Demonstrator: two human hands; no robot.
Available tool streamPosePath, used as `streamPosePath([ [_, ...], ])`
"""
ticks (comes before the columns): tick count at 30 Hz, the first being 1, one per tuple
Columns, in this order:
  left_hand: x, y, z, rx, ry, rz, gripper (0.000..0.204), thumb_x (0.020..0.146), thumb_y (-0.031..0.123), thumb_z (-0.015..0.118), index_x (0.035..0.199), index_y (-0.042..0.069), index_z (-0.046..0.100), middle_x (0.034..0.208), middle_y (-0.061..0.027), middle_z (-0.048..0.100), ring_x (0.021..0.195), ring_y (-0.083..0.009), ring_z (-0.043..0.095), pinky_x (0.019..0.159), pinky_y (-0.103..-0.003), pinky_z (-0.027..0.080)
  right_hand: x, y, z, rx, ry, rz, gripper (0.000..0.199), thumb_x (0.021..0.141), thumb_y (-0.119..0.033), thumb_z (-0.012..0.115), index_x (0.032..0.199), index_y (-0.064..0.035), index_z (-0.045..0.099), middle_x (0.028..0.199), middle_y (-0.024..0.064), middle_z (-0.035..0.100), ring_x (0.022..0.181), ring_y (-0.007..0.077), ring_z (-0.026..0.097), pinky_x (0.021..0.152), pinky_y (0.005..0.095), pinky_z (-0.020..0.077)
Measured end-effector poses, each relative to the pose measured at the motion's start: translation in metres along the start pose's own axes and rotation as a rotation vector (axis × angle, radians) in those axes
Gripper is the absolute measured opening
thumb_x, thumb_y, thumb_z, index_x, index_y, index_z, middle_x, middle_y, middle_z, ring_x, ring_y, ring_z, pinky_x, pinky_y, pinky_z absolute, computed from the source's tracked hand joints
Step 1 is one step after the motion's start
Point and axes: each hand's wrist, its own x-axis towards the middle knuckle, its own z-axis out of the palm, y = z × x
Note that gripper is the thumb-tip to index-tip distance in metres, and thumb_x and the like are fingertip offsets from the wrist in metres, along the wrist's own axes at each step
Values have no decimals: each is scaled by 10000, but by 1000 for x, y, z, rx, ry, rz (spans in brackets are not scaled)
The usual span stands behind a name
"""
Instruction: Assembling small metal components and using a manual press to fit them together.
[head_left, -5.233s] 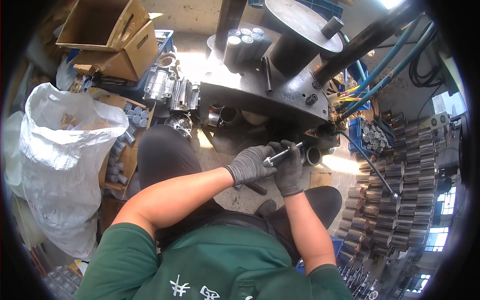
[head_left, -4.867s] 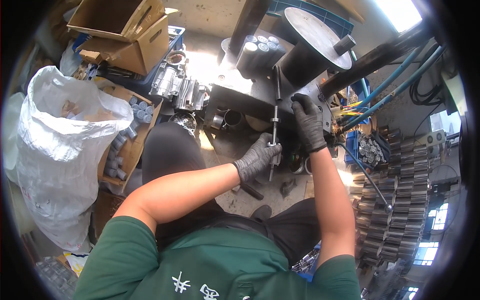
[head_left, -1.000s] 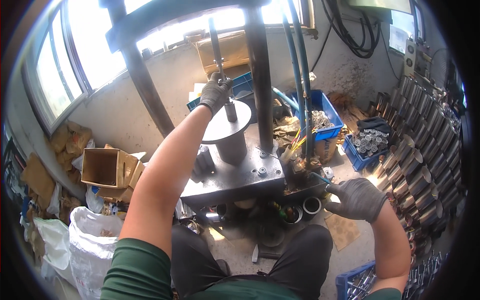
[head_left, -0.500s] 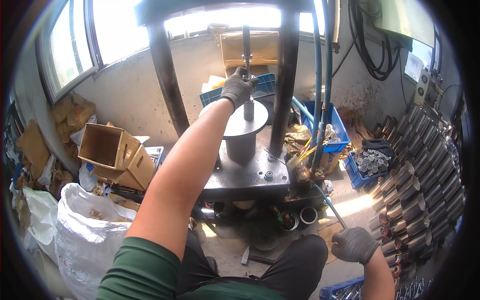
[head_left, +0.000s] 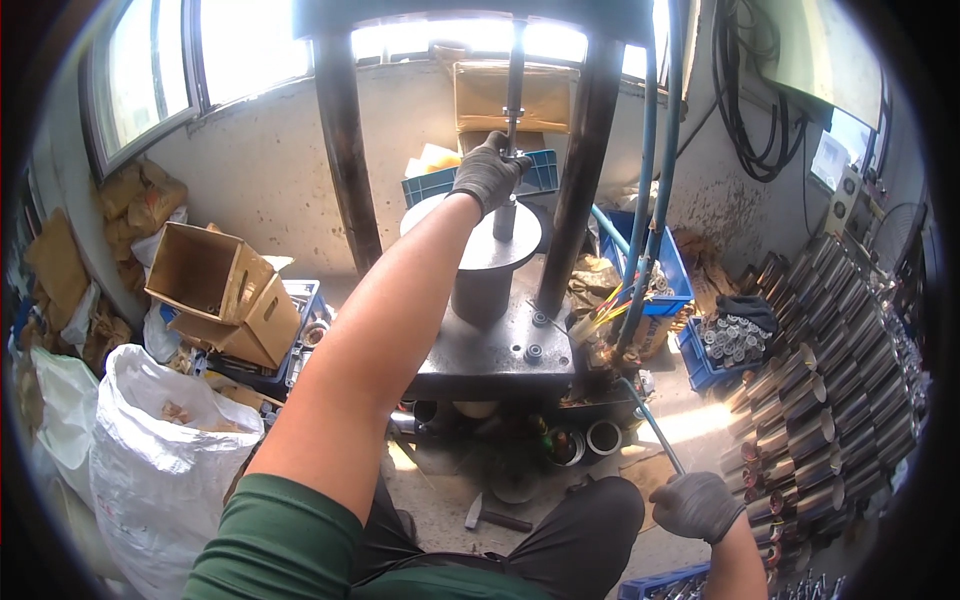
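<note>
the left hand (head_left: pixel 488 172) is reaching up and forward, gloved fingers curled tight around the thin vertical rod (head_left: pixel 513 100) that is hanging above the middle of the press. the rod is standing upright, its lower end meeting a short stub at the centre of the round disc (head_left: pixel 470 232), which is sitting on a thick cylinder (head_left: pixel 481 292) on the grey base plate (head_left: pixel 497 352). whether the rod end is already seated in that stub or only resting on it, the hand is hiding.

down at the lower right, the right hand (head_left: pixel 697 505) is closing around the end of a slim lever (head_left: pixel 655 430) that is running up toward the right edge of the base plate, where the coloured wires and blue hoses (head_left: pixel 645 200) are coming down. fingers folded round it, gripping, not spread.

judging how far along this is: the rod looks placed and lined up over the disc, so the loading part seems done. what seems left is the pressing stroke itself, since the lever is in hand but the frame is not showing it thrown either way.

around the press: stacked metal tubes (head_left: pixel 820 360) are filling the right side, a blue crate of small round parts (head_left: pixel 735 340) is sitting by the base plate's right corner, rings are lying on the floor under its front edge. an open cardboard box (head_left: pixel 215 290) and a white sack (head_left: pixel 165 450) are standing well off to the left.
</note>
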Motion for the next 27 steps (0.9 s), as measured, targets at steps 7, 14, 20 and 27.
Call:
streamPosePath([
  [7, 0, 1, 0, 15, -6, -22, 525, 933, 370, 769, 1335, 73, 611, 1140, -239, 750, 1103, -379, 725, 980, -447, 547, 5, 9, -14, 107, 229, -8, 255, 870, -243, 628, 1028, -118, 784, 876, 204, 744, 824, 390, 733, 773, 499, 590],
  [14, -1, 1, 0, 18, 0, -28, 510, 936, 378, 762, 1325, 80, 620, 1155, -238, 747, 1118, -386, 717, 988, -454, 542, 3, 9, -5, 38, 105, -58, 186, 864, -227, 643, 940, -79, 727, 799, 194, 712, 768, 410, 714, 729, 515, 578],
  [20, -2, -2, 1, 40, -21, -37, 518, 937, 388, 757, 1333, 82, 619, 1172, -236, 744, 1135, -389, 710, 1007, -455, 530, 3, 6, -9, 60, 147, -7, 190, 876, -228, 647, 954, -75, 729, 822, 198, 711, 775, 416, 710, 742, 522, 572],
  [27, -4, -4, 1, 68, 19, 33, 472, 938, 405, 740, 1231, 53, 624, 1059, -226, 756, 1024, -354, 746, 924, -430, 576, 53, 9, -73, 58, 932, -15, 169, 887, 4, 654, 1053, -31, 663, 935, 223, 703, 815, 432, 692, 754, 485, 557],
])
